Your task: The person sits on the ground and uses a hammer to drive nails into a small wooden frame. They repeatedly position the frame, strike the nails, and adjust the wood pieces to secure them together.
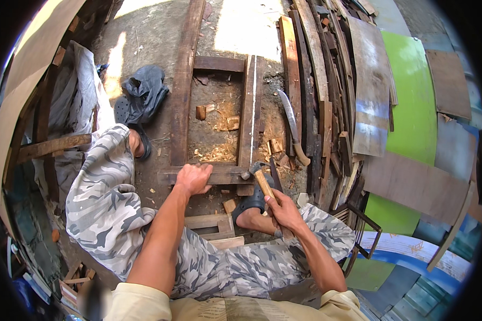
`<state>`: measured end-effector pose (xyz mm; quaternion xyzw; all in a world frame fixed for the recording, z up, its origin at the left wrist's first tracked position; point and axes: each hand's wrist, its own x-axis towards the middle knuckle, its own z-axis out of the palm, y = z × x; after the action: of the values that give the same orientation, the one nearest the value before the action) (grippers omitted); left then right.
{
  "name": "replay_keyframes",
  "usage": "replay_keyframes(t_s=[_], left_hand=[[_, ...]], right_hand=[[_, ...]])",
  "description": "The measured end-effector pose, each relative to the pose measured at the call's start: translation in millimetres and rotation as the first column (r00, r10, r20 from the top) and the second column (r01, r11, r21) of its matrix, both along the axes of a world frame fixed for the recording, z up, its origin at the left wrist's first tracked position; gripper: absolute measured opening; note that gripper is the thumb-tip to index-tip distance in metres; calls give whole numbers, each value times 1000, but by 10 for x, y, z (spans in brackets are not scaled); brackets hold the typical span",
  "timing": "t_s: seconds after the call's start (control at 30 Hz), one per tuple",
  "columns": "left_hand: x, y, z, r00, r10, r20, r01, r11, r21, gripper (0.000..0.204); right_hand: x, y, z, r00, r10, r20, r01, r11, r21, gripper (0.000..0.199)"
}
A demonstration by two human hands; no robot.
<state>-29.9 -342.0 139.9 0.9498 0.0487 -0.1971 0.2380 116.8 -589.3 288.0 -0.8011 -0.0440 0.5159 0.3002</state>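
1. Right hand: fingers wrapped tight round the wooden handle of a claw hammer. The handle's long axis runs from the fist up and to the left; the steel head sits at the far end, at the right end of the frame's near crossbar.
2. Left hand: fingers curled and pressing palm-down on the near crossbar of a rough wooden frame, holding nothing else. It lies just left of the hammer head, with a bare stretch of crossbar between them.
3. Frame: two long side rails run away from the person and a far crossbar joins them. The right rail meets the near crossbar right by the hammer head. The right hand is the nearer one to that joint.
4. Curved blade with wooden handle: lies on the ground just right of the right rail, its long axis roughly parallel to it, untouched.
5. Wood chips: scattered inside the frame.
6. Stacked planks: at the right, well apart from both hands.
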Motion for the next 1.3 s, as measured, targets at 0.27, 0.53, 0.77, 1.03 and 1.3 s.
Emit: replay_keyframes(t_s=[0.27, 0.53, 0.77, 1.03, 1.3], left_hand=[[52, 19, 33, 998, -1, -56, 0, 1000, -7, 49], [33, 19, 11, 999, -1, -42, 1, 1000, 5, 50], [13, 23, -37, 1000, -5, 3, 5, 1000, -1, 52], [19, -1, -42, 999, -32, 3, 32, 999, 12, 53], [6, -14, -64, 1000, -11, -7, 11, 1000, -6, 51]], right_hand=[[-39, 76, 23, 994, 100, 40, -100, 995, 6, 44], [-10, 283, 112, 910, -305, 282, 262, 948, 182, 47], [-269, 154, 175, 972, 221, 76, -220, 975, -13, 49], [-98, 118, -116, 871, 79, 485, -123, 991, 60, 52], [84, 359, 198, 901, -123, 416, 94, 991, 91, 53]])
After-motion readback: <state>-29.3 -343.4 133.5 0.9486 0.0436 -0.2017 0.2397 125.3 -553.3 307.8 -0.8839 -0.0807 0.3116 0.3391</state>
